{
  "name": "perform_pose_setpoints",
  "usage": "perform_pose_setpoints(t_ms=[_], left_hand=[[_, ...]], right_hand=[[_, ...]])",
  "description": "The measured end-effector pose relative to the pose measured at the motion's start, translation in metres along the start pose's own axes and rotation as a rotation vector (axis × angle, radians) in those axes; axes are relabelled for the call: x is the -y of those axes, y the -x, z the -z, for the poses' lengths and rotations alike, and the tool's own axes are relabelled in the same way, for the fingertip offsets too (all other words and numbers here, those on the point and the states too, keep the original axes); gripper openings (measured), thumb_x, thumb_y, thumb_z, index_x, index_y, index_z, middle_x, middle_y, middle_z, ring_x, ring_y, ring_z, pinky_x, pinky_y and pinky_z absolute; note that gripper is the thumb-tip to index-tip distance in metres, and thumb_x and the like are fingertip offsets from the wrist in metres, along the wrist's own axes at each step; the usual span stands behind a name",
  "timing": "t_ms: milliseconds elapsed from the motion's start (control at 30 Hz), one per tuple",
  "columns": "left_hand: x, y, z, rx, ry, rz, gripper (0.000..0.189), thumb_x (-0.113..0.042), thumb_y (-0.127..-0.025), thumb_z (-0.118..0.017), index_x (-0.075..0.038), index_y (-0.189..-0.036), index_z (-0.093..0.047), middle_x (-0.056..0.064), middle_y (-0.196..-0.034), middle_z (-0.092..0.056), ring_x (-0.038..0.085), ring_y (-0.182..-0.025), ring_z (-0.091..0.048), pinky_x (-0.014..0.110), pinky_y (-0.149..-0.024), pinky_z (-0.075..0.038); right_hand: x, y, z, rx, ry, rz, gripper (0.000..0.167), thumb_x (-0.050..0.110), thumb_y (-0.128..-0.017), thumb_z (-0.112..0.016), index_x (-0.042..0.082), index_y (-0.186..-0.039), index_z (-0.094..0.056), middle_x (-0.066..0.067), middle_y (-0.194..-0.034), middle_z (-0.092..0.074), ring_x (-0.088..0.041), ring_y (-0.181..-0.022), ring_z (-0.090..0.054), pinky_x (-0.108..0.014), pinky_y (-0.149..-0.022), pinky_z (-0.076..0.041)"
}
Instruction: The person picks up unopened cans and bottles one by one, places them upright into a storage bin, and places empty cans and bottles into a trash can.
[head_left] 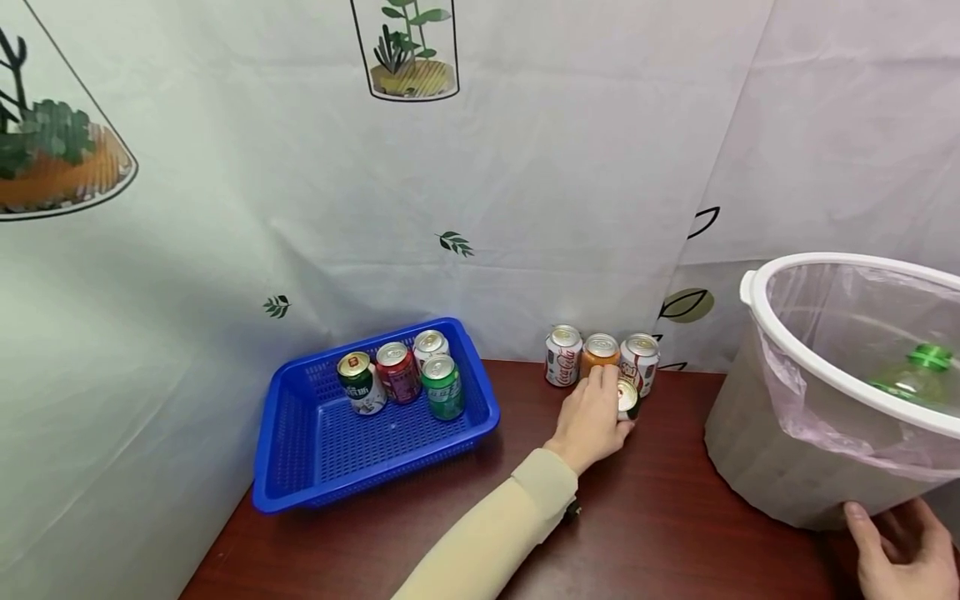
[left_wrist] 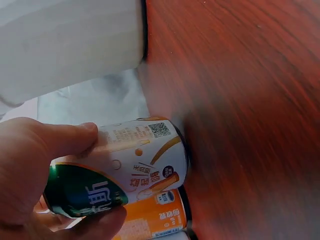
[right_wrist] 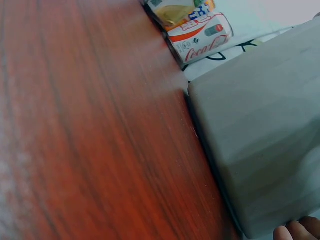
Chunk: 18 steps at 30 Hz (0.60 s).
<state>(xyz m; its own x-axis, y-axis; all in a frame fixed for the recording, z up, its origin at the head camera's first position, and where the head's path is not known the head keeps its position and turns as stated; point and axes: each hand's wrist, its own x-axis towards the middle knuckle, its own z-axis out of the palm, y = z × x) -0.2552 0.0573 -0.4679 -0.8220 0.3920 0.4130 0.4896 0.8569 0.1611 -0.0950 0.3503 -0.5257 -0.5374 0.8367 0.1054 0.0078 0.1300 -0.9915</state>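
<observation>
My left hand (head_left: 592,421) grips a white and green drink can (left_wrist: 142,160) on its sides, thumb on one side and fingers on the other. This can stands in front of a row: a white Coca-Cola can (head_left: 562,358), an orange can (head_left: 600,350) and a white and red can (head_left: 640,358). Low on the grey bin (head_left: 757,442), my right hand (head_left: 907,554) touches the wall near the base with its fingertips. Only the tips of those fingers (right_wrist: 300,230) show in the right wrist view.
A blue basket (head_left: 375,477) on the left holds several cans, among them a green can (head_left: 442,387) and a red can (head_left: 398,372). The bin has a clear plastic liner and a green bottle (head_left: 918,375) inside. A patterned cloth (head_left: 525,167) hangs behind the dark red table (head_left: 660,525).
</observation>
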Motion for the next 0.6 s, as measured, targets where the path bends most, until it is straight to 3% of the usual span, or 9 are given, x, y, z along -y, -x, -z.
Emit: perform_pose_setpoints(t_ms=[167, 333, 600], left_hand=[[0.005, 0.008, 0.005, 0.004, 0.015, -0.037, 0.065, -0.044, -0.082, -0.086, -0.015, -0.128, -0.05, 0.0, -0.116, -0.056, 0.015, -0.095, -0.065, 0.025, -0.078, -0.056], [0.012, 0.016, 0.009, 0.007, 0.026, -0.071, 0.064, -0.04, -0.081, -0.087, -0.017, -0.13, -0.053, 0.001, -0.118, -0.054, 0.014, -0.096, -0.065, 0.025, -0.078, -0.057], [0.025, 0.023, 0.011, 0.012, 0.075, -0.1, 0.067, -0.036, -0.078, -0.09, -0.017, -0.13, -0.053, 0.0, -0.119, -0.053, 0.013, -0.101, -0.064, 0.025, -0.086, -0.056]], right_hand=[[-0.001, -0.001, -0.001, -0.009, -0.008, 0.011, 0.068, 0.01, -0.092, -0.072, 0.021, -0.154, -0.047, 0.005, -0.154, -0.054, 0.016, -0.114, -0.056, 0.002, -0.083, -0.039], [-0.006, -0.003, -0.002, -0.025, -0.049, 0.024, 0.068, 0.008, -0.09, -0.073, 0.018, -0.153, -0.049, 0.013, -0.141, -0.061, 0.014, -0.112, -0.058, 0.002, -0.081, -0.04], [-0.006, -0.002, -0.003, -0.028, -0.045, 0.027, 0.068, 0.008, -0.089, -0.073, 0.019, -0.152, -0.05, 0.015, -0.138, -0.061, 0.014, -0.11, -0.058, 0.002, -0.079, -0.039]])
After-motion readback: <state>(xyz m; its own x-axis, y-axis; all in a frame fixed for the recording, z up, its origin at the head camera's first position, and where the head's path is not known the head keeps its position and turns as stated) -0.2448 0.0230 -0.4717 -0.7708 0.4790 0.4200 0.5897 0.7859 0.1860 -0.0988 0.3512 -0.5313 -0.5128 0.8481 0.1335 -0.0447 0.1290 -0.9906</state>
